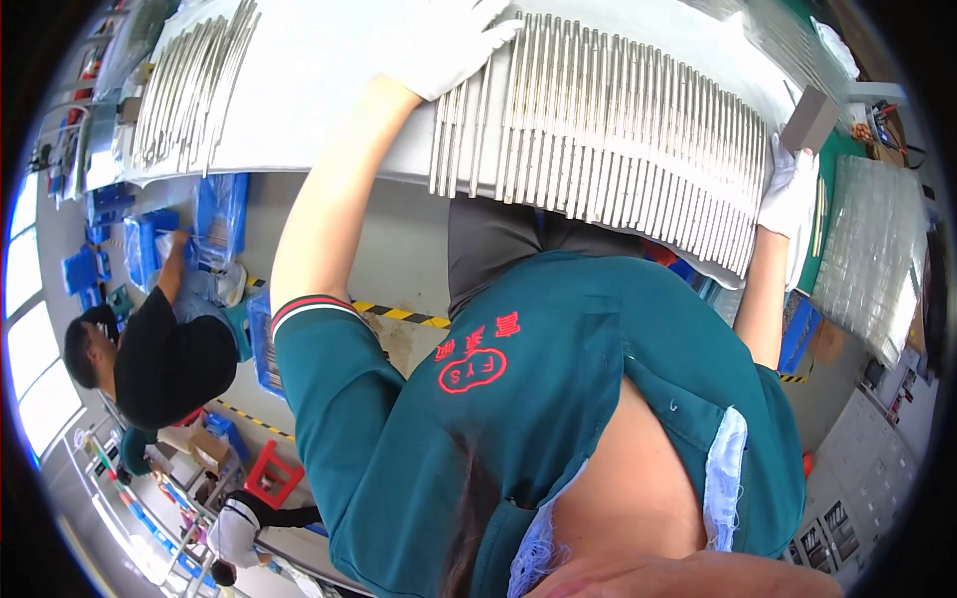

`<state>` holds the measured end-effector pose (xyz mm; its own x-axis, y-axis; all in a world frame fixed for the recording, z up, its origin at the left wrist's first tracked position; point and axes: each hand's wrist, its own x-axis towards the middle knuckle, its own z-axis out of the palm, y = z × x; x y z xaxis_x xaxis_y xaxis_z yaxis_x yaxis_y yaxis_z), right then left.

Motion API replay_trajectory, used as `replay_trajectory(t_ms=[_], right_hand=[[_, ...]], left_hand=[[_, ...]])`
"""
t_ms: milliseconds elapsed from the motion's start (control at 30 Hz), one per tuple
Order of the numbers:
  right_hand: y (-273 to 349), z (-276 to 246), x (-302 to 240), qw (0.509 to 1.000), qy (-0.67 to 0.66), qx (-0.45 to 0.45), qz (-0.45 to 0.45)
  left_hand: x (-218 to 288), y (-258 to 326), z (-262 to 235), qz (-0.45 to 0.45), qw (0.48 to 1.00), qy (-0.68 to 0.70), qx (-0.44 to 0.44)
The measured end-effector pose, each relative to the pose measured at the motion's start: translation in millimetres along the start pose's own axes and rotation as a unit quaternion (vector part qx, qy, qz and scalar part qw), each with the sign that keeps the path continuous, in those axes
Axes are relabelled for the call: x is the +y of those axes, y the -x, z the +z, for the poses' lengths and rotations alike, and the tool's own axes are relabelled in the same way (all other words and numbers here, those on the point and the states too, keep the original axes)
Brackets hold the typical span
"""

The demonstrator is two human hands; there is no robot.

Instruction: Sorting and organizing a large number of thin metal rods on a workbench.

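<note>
A long row of thin metal rods lies side by side on a white cloth-covered table. My left hand, in a white glove, rests at the far ends of the rods on the row's left part. Its fingers are stretched out and apart, touching the rod tops. Several rods beneath that hand are partly hidden. At the row's right end, my gloved right hand grips a grey-brown rectangular block, held upright and tilted beside the last rods.
Another bunch of metal rods lies at the table's far left. Clear plastic-wrapped material is at the right, by a green surface. Across the floor, a person in black sits near blue crates; a red stool stands behind.
</note>
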<state>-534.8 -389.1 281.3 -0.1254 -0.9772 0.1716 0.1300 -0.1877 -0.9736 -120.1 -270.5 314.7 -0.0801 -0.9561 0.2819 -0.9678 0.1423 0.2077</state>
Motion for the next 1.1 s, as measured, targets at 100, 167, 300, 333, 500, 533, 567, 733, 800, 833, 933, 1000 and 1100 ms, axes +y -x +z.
replay_trajectory(t_ms=[100, 167, 300, 333, 500, 533, 567, 733, 800, 833, 933, 1000, 1100], right_hand=[[-1, 0, -2, 1.0, -0.001, -0.008, -0.006], [-4, -4, 1, 1.0, -0.001, -0.013, -0.004], [-7, -5, 4, 1.0, 0.003, -0.018, -0.011], [-7, -6, 5, 1.0, 0.004, -0.016, -0.011], [-5, 0, 2, 1.0, -0.013, -0.007, -0.006], [-5, 0, 1, 1.0, -0.008, -0.011, -0.008], [-5, 1, 1, 1.0, -0.003, -0.015, -0.01], [-2, 1, -1, 1.0, 0.002, -0.011, -0.011], [-2, 2, 0, 1.0, 0.002, -0.016, -0.013], [-3, 2, 0, 1.0, 0.003, -0.018, -0.013], [-5, -4, 2, 1.0, 0.007, -0.016, -0.014], [-4, -4, 2, 1.0, 0.003, -0.008, -0.007], [-5, -3, 2, 1.0, -0.003, -0.014, -0.011]], left_hand=[[-10, 8, -5, 0.007, 1.0, -0.016, -0.003], [-8, 9, -7, 0.001, 1.0, -0.031, 0.001], [14, -4, -2, -0.024, 0.999, 0.007, -0.02], [14, -6, 7, 0.003, 1.0, 0.006, 0.013], [32, -18, 19, 0.054, 0.988, 0.102, 0.102], [31, -16, 21, 0.034, 0.996, 0.059, 0.052], [30, -16, 23, 0.033, 0.996, 0.059, 0.052], [19, -11, 18, 0.03, 0.998, 0.047, 0.033], [5, -3, 17, 0.03, 0.998, 0.035, 0.031], [-2, 2, 16, 0.033, 0.999, 0.023, 0.03], [-6, 7, -5, 0.001, 1.0, 0.017, -0.026], [-4, 9, -13, 0.001, 1.0, -0.012, -0.024], [7, 5, -23, -0.005, 0.998, -0.003, -0.069]])
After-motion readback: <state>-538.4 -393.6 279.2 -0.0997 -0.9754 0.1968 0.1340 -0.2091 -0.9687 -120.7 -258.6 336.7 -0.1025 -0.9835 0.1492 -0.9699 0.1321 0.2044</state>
